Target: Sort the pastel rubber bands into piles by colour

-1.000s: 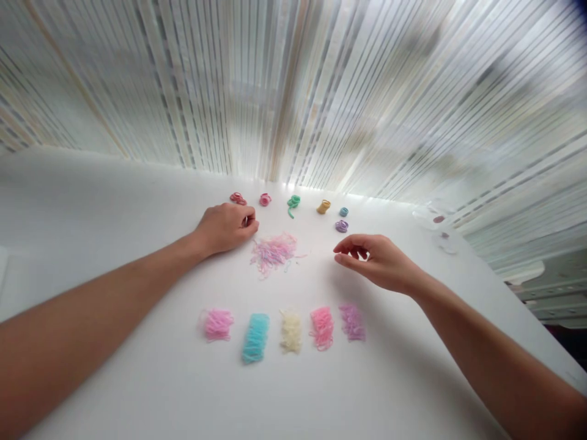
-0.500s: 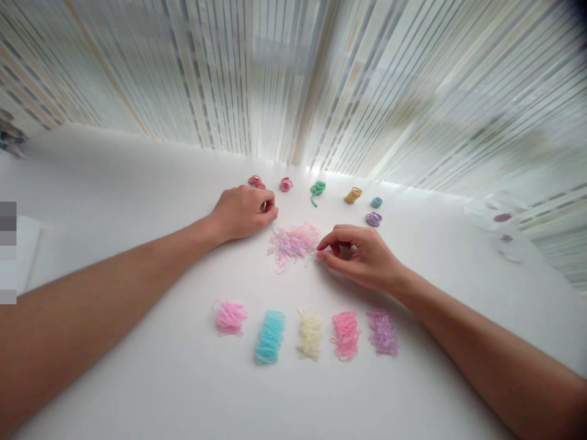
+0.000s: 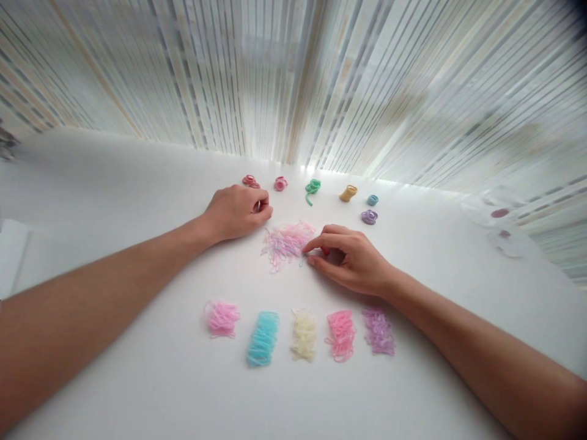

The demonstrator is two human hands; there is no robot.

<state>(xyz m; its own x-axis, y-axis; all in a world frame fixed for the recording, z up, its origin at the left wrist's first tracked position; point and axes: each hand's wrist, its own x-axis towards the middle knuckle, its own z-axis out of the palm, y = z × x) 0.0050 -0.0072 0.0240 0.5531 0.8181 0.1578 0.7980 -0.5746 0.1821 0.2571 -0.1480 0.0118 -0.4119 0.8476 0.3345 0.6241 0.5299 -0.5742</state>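
Observation:
A loose pile of pale pink and lilac loops (image 3: 288,238), looking like thin elastic bands, lies mid-table. My right hand (image 3: 348,256) rests at the pile's right edge, thumb and forefinger apart, with a pale loop lying by their tips. My left hand (image 3: 238,211) is curled closed at the pile's upper left; whatever is in its fingers, if anything, is hidden. Nearer me is a row of sorted bundles of loops: light pink (image 3: 223,319), turquoise (image 3: 263,339), pale yellow (image 3: 304,336), bright pink (image 3: 342,335) and purple (image 3: 379,331).
Along the back lie small coils: red (image 3: 250,181), pink (image 3: 280,183), green (image 3: 313,188), yellow (image 3: 348,193), blue (image 3: 372,200) and purple (image 3: 369,217). Clear plastic pieces (image 3: 504,235) sit at right. Behind the white table (image 3: 137,379) hangs a striped string curtain (image 3: 275,79).
My right thumb and forefinger have parted from a pinch on a pale loop and moved closer to the pile. My left hand stays curled. The whole view has shifted slightly.

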